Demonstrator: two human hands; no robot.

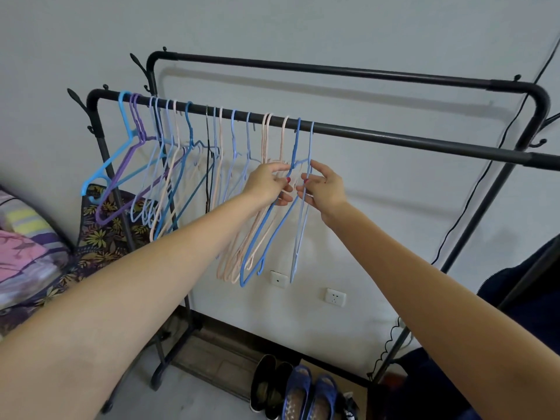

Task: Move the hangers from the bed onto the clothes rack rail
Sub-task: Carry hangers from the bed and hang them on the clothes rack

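In the head view, both arms are reaching forward and up to the front rail (394, 135) of the black clothes rack, where a long row of hangers is hanging by its hooks from the left end to about the middle. The left hand (268, 184) is pinching the shoulder wires of the peach hangers (260, 225) and the darker blue hanger (274, 225), fingers curled around them just under their necks. The right hand (325, 186) is pinching the pale blue hanger (303, 228), the last in the row, with fingertips narrowed on its wire at the neck. These hangers are hanging with their hooks over the rail directly above the hands and their long bodies dropping down and toward the camera, so the free length of rail is lying to the right of the right hand, which is the nearer one to it. Any spacing move looks like a slide rightward along the rail. The bed (27, 253) is showing at the left edge, with no hanger visible on the part in view.
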